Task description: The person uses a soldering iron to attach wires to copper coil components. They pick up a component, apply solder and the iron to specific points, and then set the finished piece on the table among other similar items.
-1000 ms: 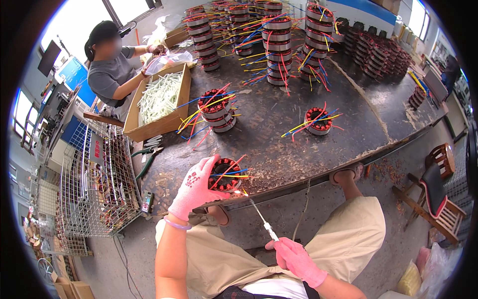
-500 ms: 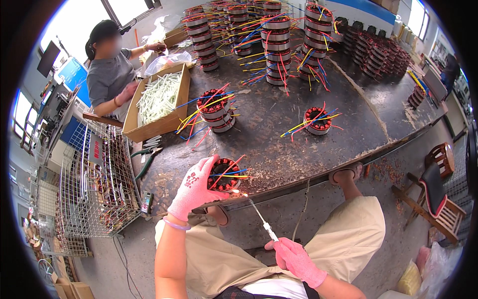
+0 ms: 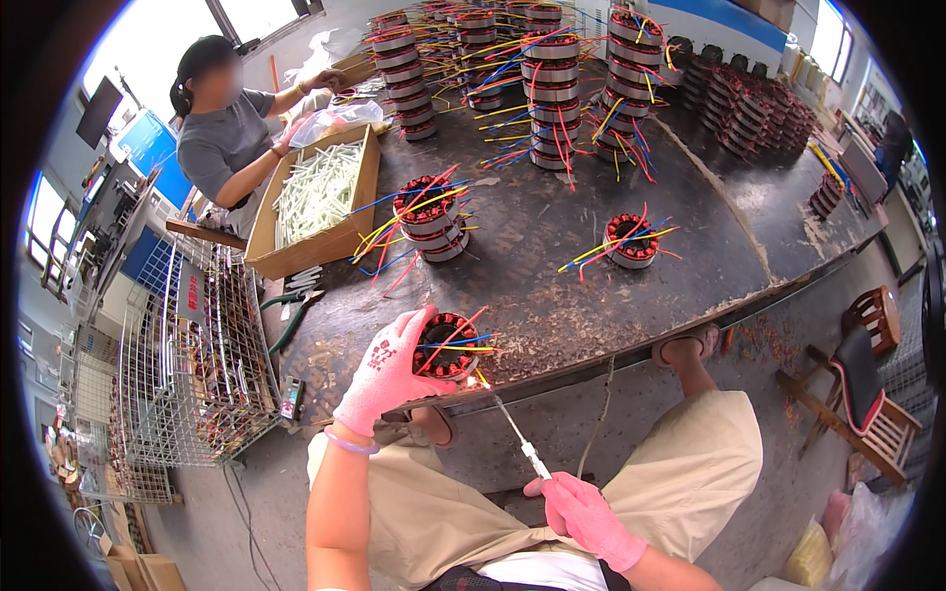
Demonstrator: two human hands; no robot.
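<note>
My left hand (image 3: 382, 369), in a pink glove, grips a motor stator (image 3: 445, 347) at the table's near edge. Red coils ring its dark centre, and red, blue and yellow wires stick out to the right. My right hand (image 3: 588, 512), also pink-gloved, is closed around a slim tool (image 3: 532, 459) with a white handle and thin metal shaft. Its tip points up toward the stator's lower right side, where a small orange-white glow shows. Whether the tip touches a wire, I cannot tell.
Further in on the dark table (image 3: 532, 295) stand a short stator stack (image 3: 431, 222), a single stator (image 3: 631, 242) and several tall stacks (image 3: 554, 98). A box of white sleeves (image 3: 317, 192), green-handled pliers (image 3: 296, 320) and a wire basket (image 3: 212, 364) are left. A person (image 3: 227, 128) works beyond.
The glow by the stator has changed shape and shifted slightly left. My hands keep nearly the same places. The other person's near hand has moved from the sleeve box toward the plastic bag.
</note>
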